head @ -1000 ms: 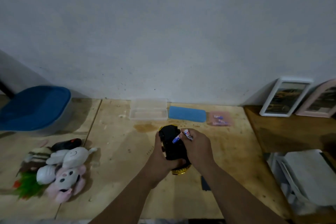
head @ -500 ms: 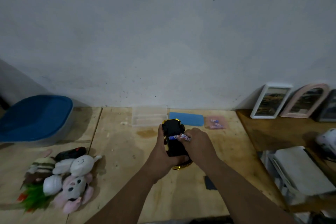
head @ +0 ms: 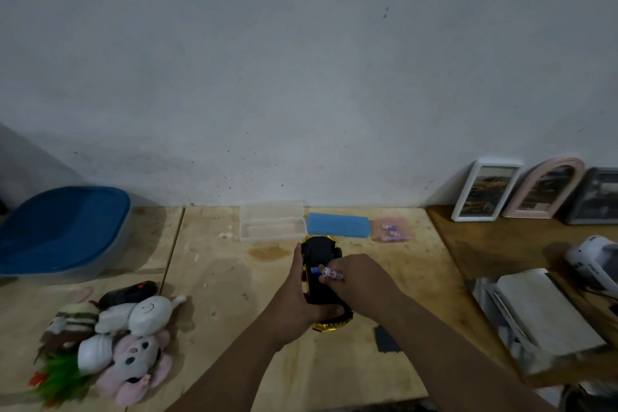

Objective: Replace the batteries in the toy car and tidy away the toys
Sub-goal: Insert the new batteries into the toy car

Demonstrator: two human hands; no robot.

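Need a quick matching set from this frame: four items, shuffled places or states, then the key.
Things:
1. toy car
2. battery
3. blue tub
4. pile of soft toys

Places or states:
A. near left part of the table
B. far left, by the wall
C. pinched in the right hand, at the car's underside
D. upside down, held in the left hand

Pairs: 1-D, 2-C, 3-B, 4-A

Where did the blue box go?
The blue box lies at the back of the wooden table by the wall, between the clear plastic case on its left and a small pink packet on its right.
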